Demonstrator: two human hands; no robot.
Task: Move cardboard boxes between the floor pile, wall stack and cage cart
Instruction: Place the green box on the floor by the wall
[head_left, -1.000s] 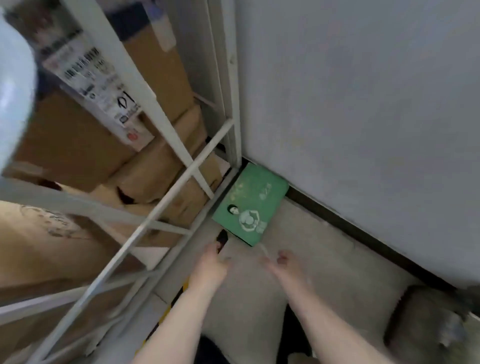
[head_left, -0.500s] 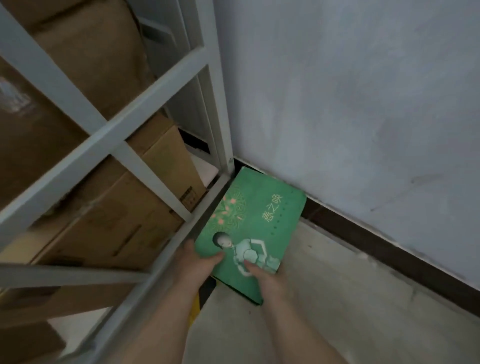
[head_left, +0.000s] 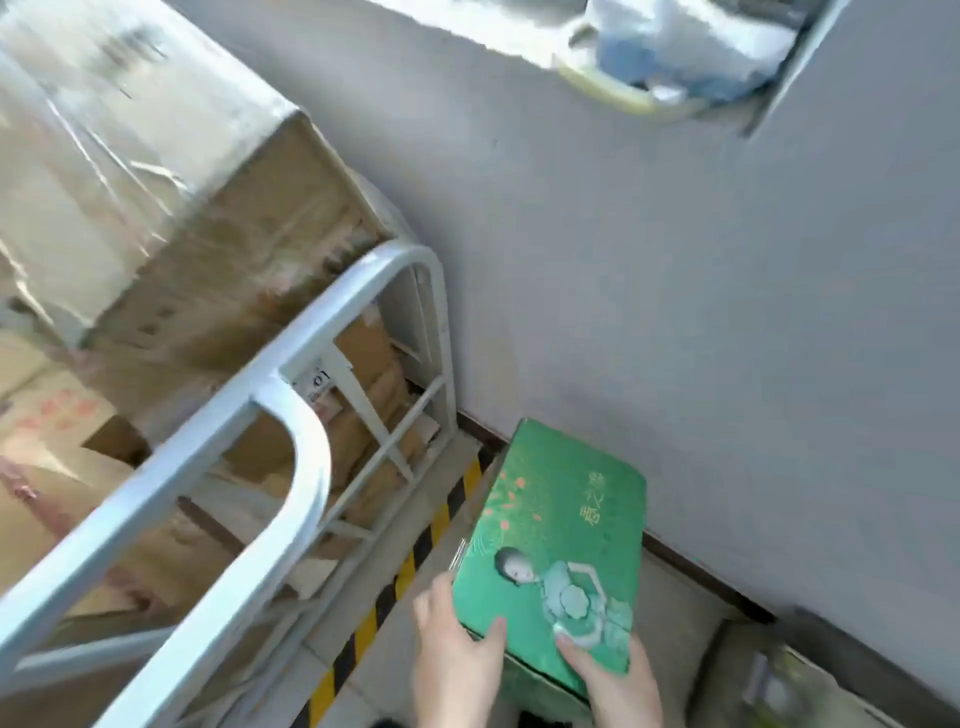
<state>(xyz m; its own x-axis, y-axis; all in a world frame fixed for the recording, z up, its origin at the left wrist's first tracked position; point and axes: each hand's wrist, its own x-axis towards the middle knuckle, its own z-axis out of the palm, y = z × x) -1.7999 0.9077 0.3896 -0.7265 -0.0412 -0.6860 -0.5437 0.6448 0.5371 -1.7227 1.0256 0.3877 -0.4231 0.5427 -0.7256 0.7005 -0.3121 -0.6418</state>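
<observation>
Far to the left of both hands and above them, a large cardboard box (head_left: 171, 218) wrapped in clear film sits highest in the cage cart (head_left: 311, 457), with more brown cartons (head_left: 363, 374) packed behind the white tubular frame. The picture is smeared there, so the print on those cartons cannot be read. Just left of the left hand, a yellow-and-black hazard stripe (head_left: 410, 566) runs along the floor beside the cart's base.

The left hand (head_left: 460, 660) grasps the near left corner of the green box (head_left: 563, 540), thumb lying on the printed lid, fingers wrapped down the side. The right hand (head_left: 610, 686) grasps the near right edge, thumb laid on top over the printed figure; its remaining fingers are hidden beneath.

The green box is held between both hands, lid up, its far end towards the grey wall (head_left: 675, 286), close to the dark skirting. To the right of the right hand, a blurred grey object (head_left: 779, 680) lies on the floor by the wall; probably a bag or bundle.
</observation>
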